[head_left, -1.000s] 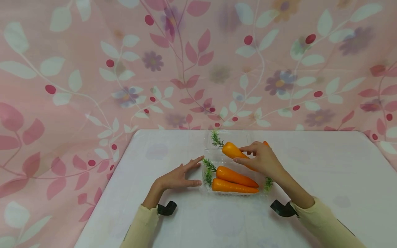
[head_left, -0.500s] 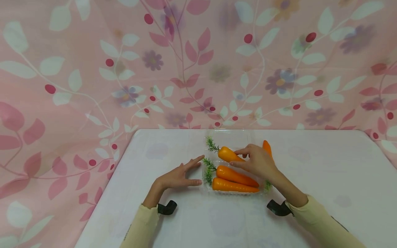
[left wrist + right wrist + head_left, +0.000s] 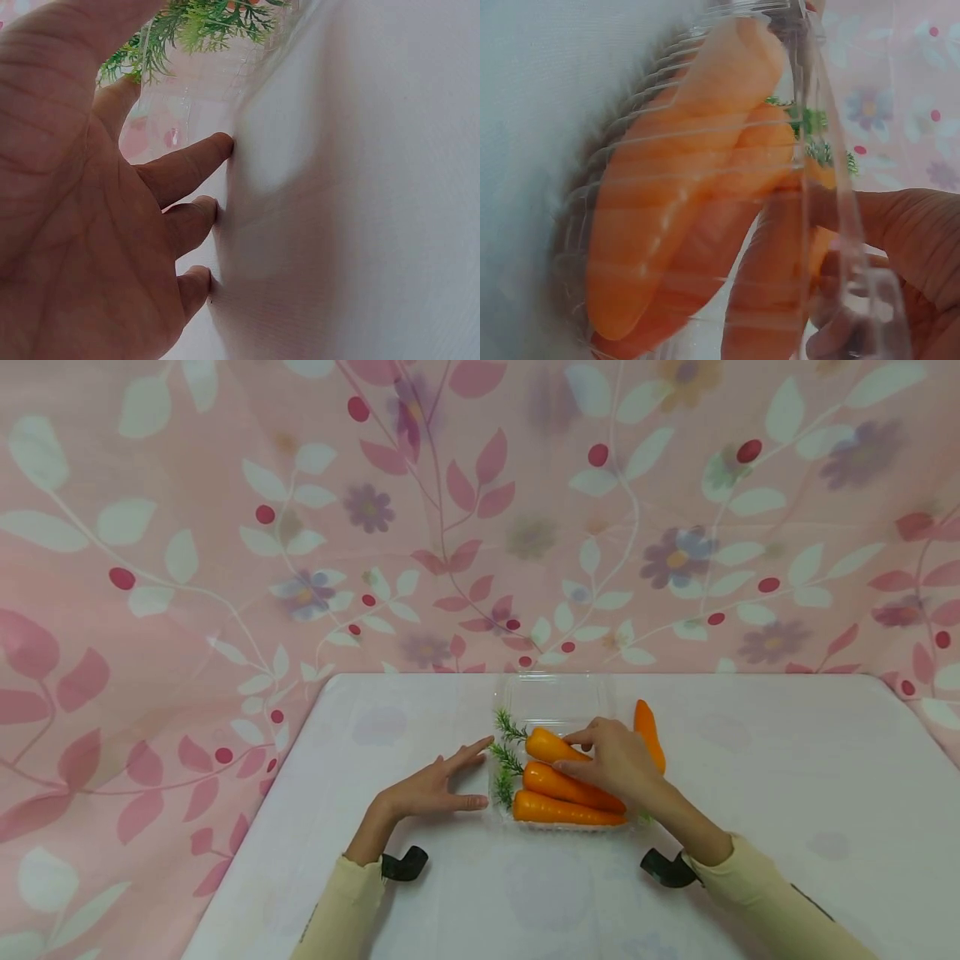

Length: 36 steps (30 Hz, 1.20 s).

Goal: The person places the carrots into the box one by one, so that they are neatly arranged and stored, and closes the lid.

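Held carrot (image 3: 548, 744) lower, near lid edge (image 3: 562, 722)

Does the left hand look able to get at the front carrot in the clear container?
Probably yes: the left hand holds nothing, the clear container is open on top, and the front carrot lies uncovered, with the right hand farther back.

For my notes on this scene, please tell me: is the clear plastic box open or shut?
Open: the box has its lid folded back on the far side, and the carrots inside lie uncovered.
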Available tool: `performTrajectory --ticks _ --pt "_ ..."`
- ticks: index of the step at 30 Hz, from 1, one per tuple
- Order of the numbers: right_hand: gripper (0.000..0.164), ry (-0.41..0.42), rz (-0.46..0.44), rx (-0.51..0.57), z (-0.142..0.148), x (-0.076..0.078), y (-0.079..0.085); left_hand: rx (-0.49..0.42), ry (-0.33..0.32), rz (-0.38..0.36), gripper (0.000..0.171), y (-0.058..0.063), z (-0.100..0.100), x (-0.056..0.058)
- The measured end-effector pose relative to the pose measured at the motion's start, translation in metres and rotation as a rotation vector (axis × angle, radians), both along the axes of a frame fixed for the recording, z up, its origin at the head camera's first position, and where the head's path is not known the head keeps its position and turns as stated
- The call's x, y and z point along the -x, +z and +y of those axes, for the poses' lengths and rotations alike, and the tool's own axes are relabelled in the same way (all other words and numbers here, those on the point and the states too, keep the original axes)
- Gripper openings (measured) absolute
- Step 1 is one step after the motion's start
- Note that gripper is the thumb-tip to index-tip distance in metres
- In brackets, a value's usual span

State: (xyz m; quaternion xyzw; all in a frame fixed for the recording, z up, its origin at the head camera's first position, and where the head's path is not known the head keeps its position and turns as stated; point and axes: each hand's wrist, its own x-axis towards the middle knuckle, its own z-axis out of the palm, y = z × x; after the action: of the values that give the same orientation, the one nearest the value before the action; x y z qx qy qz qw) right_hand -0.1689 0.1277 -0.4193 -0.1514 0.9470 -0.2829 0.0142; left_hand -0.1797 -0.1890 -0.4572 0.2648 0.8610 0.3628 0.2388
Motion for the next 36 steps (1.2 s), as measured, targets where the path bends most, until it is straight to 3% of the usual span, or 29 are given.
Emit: performTrajectory --ticks 16,36 --pt "0.043 0.016 0.053 -0.05 -0.005 0.001 -0.01 -0.016 -0.003 -0.001 0.091 -0.003 0.0 0.001" --pt "0.033 0.049 0.025 -0.1 -0.006 0.0 -0.01 -0.007 0.0 0.008 0.088 -0.002 -0.001 0.0"
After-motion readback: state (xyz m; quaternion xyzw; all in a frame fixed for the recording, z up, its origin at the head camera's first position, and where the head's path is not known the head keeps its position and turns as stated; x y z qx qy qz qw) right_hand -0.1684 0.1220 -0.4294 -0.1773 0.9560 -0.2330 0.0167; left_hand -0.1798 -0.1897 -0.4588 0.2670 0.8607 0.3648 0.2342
